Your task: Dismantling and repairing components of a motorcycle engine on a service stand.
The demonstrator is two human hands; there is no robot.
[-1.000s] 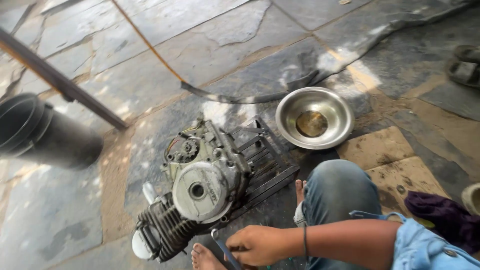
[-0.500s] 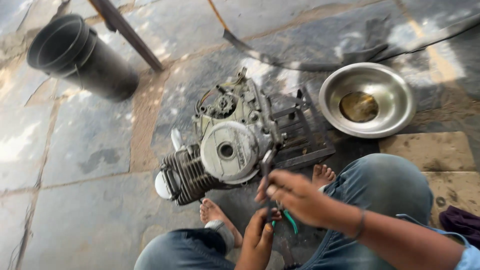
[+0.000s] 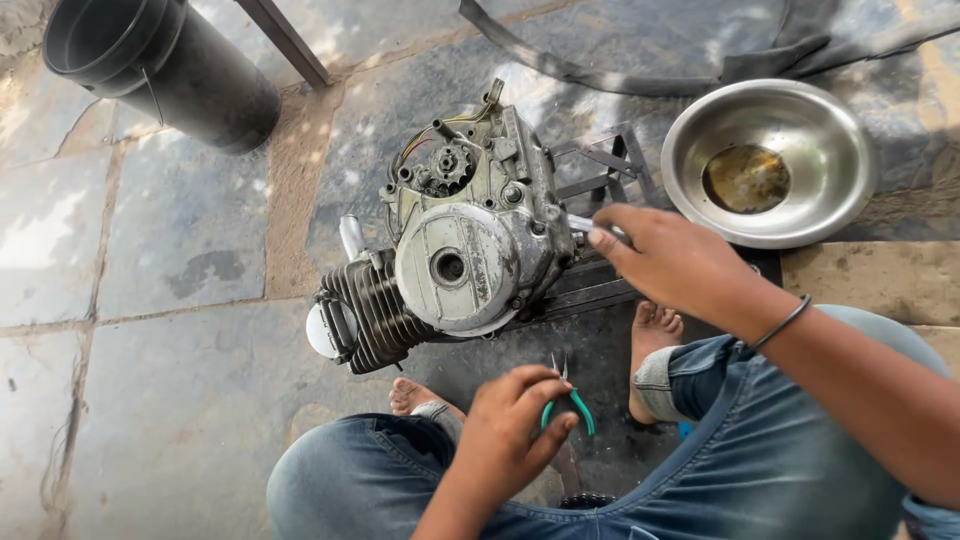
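A dirty grey motorcycle engine with a round side cover and black cooling fins lies on a dark metal stand on the stone floor. My right hand is at the engine's right side, fingers closed on a small silvery metal part there. My left hand is lower, between my knees, gripping green-handled pliers with the jaws pointing up toward the engine. My bare feet rest beside the stand.
A steel bowl with brownish oil in it sits to the right of the engine. A black bucket lies tipped at the top left. A black rubber strip curves along the top. A metal bar leans by the bucket.
The view has moved closer over the engine. My right hand has gone from near the pliers up to the engine's right side. My left hand now holds the pliers alone.
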